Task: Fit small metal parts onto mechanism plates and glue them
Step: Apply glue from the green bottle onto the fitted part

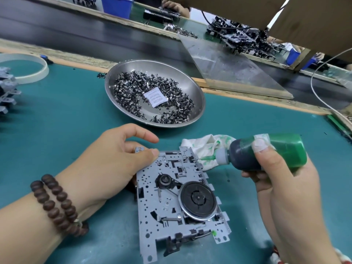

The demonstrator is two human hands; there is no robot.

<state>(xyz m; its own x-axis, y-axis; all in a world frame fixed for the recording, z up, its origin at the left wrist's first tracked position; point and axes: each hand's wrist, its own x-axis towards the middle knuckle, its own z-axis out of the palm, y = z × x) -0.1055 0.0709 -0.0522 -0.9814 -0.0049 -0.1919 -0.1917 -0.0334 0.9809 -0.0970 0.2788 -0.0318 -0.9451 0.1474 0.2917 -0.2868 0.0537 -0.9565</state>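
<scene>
The mechanism plate point(171, 199) lies flat on the green mat point(66, 130) at lower centre of the frame, its upper left edge pinched by the left hand point(114, 159) while the right hand point(282, 180) grasps the green glue bottle point(266, 153), whose nozzle tip sits at the plate's upper right corner. Judged from this, the gluing step calls for a steady plate, a light squeeze and one small drop on the fitted part, with the stained cloth point(205, 147) just behind to wipe the nozzle. The steel dish point(198, 96) at upper centre holds loose small metal parts point(133, 88) and a desiccant sachet point(156, 97).
</scene>
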